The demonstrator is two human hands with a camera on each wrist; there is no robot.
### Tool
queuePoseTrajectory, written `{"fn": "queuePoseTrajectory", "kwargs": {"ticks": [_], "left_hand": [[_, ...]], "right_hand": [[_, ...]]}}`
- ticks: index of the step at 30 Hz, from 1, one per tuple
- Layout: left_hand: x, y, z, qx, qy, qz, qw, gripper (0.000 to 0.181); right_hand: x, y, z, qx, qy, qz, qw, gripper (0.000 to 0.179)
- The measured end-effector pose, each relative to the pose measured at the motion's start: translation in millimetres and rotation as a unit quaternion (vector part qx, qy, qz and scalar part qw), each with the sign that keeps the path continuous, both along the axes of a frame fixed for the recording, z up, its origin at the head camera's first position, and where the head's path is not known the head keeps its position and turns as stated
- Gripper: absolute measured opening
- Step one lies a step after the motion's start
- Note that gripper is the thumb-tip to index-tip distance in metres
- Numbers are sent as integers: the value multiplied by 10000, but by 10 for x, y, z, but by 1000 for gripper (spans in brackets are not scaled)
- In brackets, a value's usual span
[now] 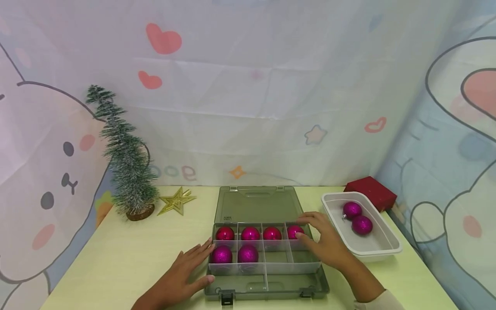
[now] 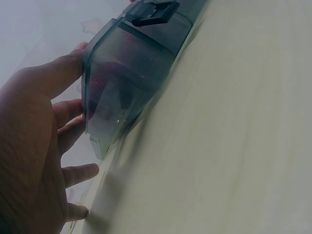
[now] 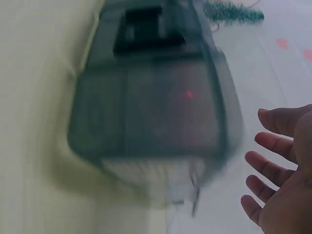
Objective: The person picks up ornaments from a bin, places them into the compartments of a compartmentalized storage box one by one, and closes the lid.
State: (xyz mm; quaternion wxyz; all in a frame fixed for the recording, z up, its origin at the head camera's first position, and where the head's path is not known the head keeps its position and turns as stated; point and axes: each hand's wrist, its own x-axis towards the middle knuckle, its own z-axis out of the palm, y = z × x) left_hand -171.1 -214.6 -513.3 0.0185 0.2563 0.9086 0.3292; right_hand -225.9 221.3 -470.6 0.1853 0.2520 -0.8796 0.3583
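Note:
A grey see-through compartment box (image 1: 267, 297) lies on the table with its lid (image 1: 257, 204) folded back. Its far row holds shiny red and magenta balls, among them a red ball (image 1: 272, 233) and, in the far right cell, a magenta ball (image 1: 295, 231). Two glittery purple balls (image 1: 221, 254) fill the left cells of the middle row. My left hand (image 1: 182, 271) rests against the box's left side, fingers extended, thumb at the rim. Over the right edge hovers my right hand (image 1: 325, 241), fingers spread and holding nothing, thumb overlapping the magenta ball in the head view.
To the right stands a white tub (image 1: 381, 245) with two glittery purple balls (image 1: 362, 225) in it. Behind it is a dark red box (image 1: 372, 193). A small frosted tree (image 1: 129, 172) and a gold star (image 1: 177, 201) occupy the back left, before a printed cloth (image 1: 232, 86).

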Motion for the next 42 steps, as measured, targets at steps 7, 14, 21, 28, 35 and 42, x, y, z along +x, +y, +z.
{"fn": "queuePoseTrajectory", "kwargs": {"ticks": [7,14,21,28,35,42], "left_hand": [[4,2,-4,-14,42,3,10000,72],[-5,6,-28,-8,30,14,10000,72],[-20,2,-48,18,175,-25,9998,72],[-36,-6,-53,6,97,17,10000,72],[-26,-4,-30,43,141,3,9999,72],[-18,-13,-46,57,226,4,9997,71]], "right_hand": [[-30,298,67,-22,130,-494,9987,37],[-76,568,165,-169,236,-760,9967,37],[-110,819,222,-309,385,-1082,9929,39],[-110,1028,216,-362,-122,-1516,9877,37],[-148,1230,251,-279,-606,-1771,9819,43],[-169,1363,254,-32,-1003,-1894,9768,51]]}}
